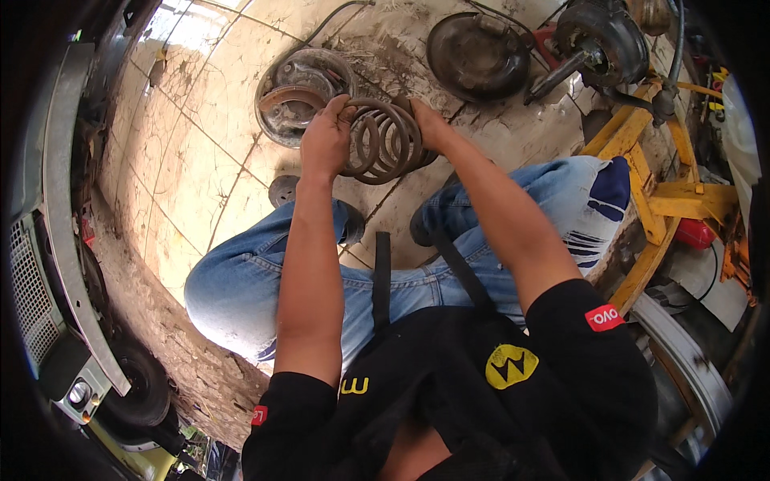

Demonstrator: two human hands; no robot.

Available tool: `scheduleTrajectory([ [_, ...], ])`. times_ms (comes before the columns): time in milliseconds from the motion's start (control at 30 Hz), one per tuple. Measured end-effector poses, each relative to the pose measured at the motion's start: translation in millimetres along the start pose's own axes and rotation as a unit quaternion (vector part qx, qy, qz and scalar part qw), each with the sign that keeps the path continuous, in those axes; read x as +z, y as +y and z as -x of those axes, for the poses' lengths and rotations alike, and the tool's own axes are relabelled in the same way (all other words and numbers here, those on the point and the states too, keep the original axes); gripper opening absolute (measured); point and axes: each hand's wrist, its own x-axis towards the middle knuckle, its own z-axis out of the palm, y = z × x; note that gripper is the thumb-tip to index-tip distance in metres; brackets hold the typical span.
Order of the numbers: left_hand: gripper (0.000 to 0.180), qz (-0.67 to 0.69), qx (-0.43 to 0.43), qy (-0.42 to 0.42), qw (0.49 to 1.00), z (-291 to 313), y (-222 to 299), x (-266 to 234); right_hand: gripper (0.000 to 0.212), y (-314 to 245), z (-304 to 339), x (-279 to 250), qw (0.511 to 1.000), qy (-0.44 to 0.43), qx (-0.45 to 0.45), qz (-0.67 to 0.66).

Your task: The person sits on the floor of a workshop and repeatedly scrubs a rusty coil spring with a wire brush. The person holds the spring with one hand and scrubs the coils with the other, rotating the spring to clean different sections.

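A brown, rusty coil spring (pixel 377 148) is held up between my two hands, above the floor in front of my knees. My left hand (pixel 327 138) is closed on its left side, thumb over the end coil. My right hand (pixel 427 127) grips the far right side, its fingers partly hidden behind the coils. Just beyond my left hand lies a round brake backing plate (pixel 346 70) with a curved brake shoe (pixel 290 96) on it. A small dark disc with holes (pixel 282 191) lies near my left foot.
A dark round plate (pixel 473 60) lies on the dirty tiled floor (pixel 188 136), ahead to the right. Beside it is a greasy hub with a shaft (pixel 601 44). A yellow metal stand (pixel 642 172) is close to my right knee. Vehicle parts (pixel 76 208) line the left.
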Motion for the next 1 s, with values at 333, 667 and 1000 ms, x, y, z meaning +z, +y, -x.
scheduleTrajectory([
  [333,0.04,0.076,-0.189,0.028,0.979,-19.2,-4.0,0.6,0.046,14.5,19.7,0.4,0.949,0.103,-0.025,0.297],
  [667,0.037,0.021,-0.109,0.018,0.994,-14.8,0.9,5.5,0.041,28.5,9.4,-7.0,0.975,0.093,-0.089,0.183],
  [1000,0.032,0.166,-0.086,-0.028,0.982,-9.7,-15.5,2.5,0.043,13.5,-21.0,-15.5,0.967,0.022,-0.1,0.233],
])
